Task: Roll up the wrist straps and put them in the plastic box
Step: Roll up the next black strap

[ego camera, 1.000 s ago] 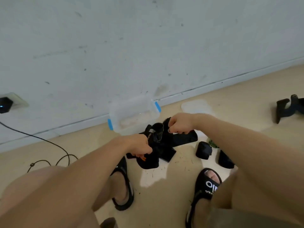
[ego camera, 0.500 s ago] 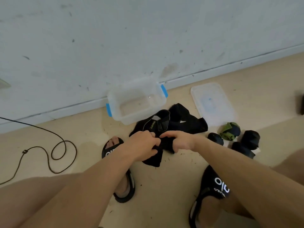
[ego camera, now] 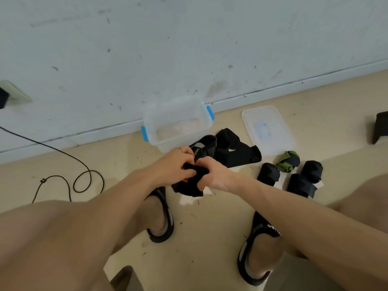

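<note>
Gripping a black wrist strap [ego camera: 190,182] from both sides: left hand [ego camera: 173,164] fingers curled over its top, right hand [ego camera: 214,175] fingers curled tight around its right end. Strap is soft fabric, bunched, an orange tab showing, held low over the floor [ego camera: 117,164]. Behind it lies a loose pile of black straps [ego camera: 228,152]. Clear plastic box [ego camera: 178,124], blue clips, stands open against the scuffed white wall [ego camera: 189,49]; its lid [ego camera: 266,129] lies flat to the right. Four rolled straps [ego camera: 294,175], one green, sit near the lid. Beige floor, black cable [ego camera: 79,175] coiled left.
</note>
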`<state>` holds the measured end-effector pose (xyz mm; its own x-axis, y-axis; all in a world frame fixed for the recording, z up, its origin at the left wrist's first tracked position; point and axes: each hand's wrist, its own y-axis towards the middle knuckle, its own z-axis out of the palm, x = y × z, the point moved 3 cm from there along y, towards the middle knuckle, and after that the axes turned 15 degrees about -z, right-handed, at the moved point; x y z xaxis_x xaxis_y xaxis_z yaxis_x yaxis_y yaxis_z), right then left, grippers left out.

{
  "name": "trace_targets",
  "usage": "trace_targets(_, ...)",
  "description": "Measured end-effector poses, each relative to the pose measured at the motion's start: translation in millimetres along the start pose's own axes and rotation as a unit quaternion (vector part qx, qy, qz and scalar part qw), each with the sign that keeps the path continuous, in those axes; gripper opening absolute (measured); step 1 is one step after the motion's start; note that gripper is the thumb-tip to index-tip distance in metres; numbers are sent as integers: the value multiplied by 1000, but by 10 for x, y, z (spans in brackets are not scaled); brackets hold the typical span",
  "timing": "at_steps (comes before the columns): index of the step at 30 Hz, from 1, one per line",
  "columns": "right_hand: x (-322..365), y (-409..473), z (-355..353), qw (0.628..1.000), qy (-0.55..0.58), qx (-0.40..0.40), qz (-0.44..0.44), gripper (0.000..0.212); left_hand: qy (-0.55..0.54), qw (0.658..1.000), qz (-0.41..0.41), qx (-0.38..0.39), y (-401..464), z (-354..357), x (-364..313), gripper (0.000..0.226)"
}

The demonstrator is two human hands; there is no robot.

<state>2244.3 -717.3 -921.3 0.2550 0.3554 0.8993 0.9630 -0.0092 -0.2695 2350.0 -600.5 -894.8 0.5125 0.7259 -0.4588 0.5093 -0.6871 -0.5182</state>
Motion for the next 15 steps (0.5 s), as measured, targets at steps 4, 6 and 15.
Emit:
trace_targets(4, -46, -251, 1, 993, -98, 46, 39, 34, 34, 999, 19, -19, -251, -47, -9, 19)
trace_targets(6, -92, -441, 20, 988, -66, 102, 96, 30, 58, 996, -6, -62, -358, -97, 0, 17)
trace_targets(15, -341, -782, -46, 952, -249, 95, 151, 24, 204, 974, -10, -95, -554, 43, -93, 21)
